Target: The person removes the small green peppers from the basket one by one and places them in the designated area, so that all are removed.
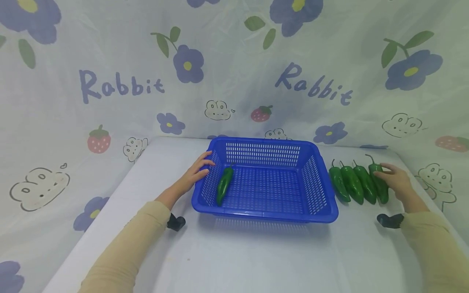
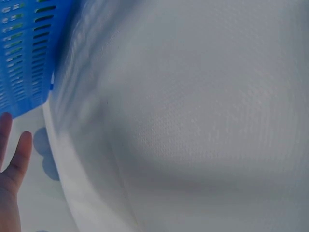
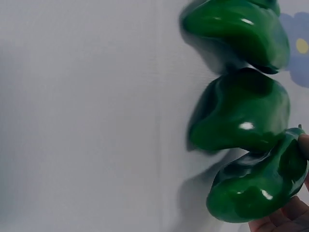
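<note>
A blue plastic basket point(image 1: 264, 213) with slotted walls stands mid-table, and one long green pepper point(image 1: 224, 186) lies inside along its left side. My left hand point(image 1: 194, 173) is at the basket's left wall, its fingers extended and spread at the rim. Right of the basket, several green peppers point(image 1: 351, 183) lie side by side with their stems pointing away from me. My right hand point(image 1: 397, 181) grips the rightmost pepper point(image 3: 263, 181) near its stem end. In the right wrist view the thumb is on one side of it and the fingers point(image 3: 285, 220) on the other.
The table point(image 1: 242, 260) has a white cover. A hanging cloth point(image 1: 227, 73) printed with flowers, strawberries and rabbits rises behind it. Dark bands point(image 1: 176, 222) sit on both wrists by the sleeve cuffs.
</note>
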Tool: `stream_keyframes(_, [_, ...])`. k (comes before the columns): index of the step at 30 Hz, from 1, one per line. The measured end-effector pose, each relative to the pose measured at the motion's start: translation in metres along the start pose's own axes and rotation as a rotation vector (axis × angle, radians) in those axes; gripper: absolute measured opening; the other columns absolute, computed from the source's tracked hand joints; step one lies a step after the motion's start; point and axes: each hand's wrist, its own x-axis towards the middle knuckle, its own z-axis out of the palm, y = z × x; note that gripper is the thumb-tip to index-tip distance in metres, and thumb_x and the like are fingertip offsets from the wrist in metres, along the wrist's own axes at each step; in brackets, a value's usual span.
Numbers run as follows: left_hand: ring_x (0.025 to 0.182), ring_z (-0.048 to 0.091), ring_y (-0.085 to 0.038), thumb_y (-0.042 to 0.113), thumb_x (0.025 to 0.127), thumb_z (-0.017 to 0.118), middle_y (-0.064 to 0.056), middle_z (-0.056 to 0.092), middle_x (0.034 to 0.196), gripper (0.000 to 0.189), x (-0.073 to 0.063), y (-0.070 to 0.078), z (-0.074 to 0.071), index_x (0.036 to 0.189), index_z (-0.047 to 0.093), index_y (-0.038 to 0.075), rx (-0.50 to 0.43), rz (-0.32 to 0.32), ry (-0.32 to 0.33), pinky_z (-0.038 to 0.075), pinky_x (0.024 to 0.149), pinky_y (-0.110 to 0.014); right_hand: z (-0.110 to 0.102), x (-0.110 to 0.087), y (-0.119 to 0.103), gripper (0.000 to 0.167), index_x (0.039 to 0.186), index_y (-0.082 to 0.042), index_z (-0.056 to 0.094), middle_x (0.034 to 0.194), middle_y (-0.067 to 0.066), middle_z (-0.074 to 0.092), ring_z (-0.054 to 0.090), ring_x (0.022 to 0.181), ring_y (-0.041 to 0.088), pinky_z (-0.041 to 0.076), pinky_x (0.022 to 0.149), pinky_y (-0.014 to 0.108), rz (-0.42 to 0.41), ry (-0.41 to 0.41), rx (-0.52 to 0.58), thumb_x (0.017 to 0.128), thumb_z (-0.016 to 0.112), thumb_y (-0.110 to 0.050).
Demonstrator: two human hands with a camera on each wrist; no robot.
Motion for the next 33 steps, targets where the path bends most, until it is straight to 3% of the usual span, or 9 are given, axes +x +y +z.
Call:
stream_keyframes(5, [0.137,0.003,-0.043,0.006,0.087,0.036,-0.026,0.011,0.148,0.034,-0.004,0.026,0.001,0.116,0.044,-0.010,-0.011,0.003,-0.008,0.006,0.103,-0.066,0.002,-0.037,-0.045,0.078,0.142,0.004,0.014,0.137,0.040,0.021,0.028,0.122,0.056,0.031,0.097,0.060,0.047,0.012,-0.002,0.090,0.047,-0.044])
stream_keyframes(9, [0.137,0.003,-0.044,0.004,0.088,0.035,-0.027,0.011,0.148,0.034,-0.006,0.036,0.000,0.116,0.044,-0.011,-0.004,-0.008,-0.013,0.008,0.104,-0.065,0.004,-0.050,-0.058,0.074,0.141,0.007,0.014,0.137,0.040,0.021,0.027,0.122,0.056,0.031,0.098,0.060,0.049,0.004,0.012,0.092,0.044,-0.038])
stream_keyframes(20, [0.137,0.003,-0.043,0.003,0.088,0.035,-0.028,0.011,0.147,0.033,-0.007,0.036,0.000,0.116,0.044,-0.012,-0.031,0.018,-0.008,0.006,0.105,-0.065,0.009,-0.047,-0.053,0.067,0.141,0.006,0.019,0.139,0.038,0.021,0.027,0.124,0.054,0.030,0.099,0.059,0.115,0.034,0.000,0.094,0.040,-0.037])
stream_keyframes(33, [0.137,0.003,-0.043,0.004,0.088,0.035,-0.027,0.011,0.148,0.034,-0.007,0.039,0.000,0.116,0.043,-0.013,-0.030,0.002,-0.009,0.007,0.104,-0.065,0.009,-0.046,-0.051,0.065,0.140,0.005,0.023,0.142,0.034,0.020,0.025,0.127,0.052,0.029,0.100,0.059,0.182,0.058,-0.016,0.093,0.037,-0.038])
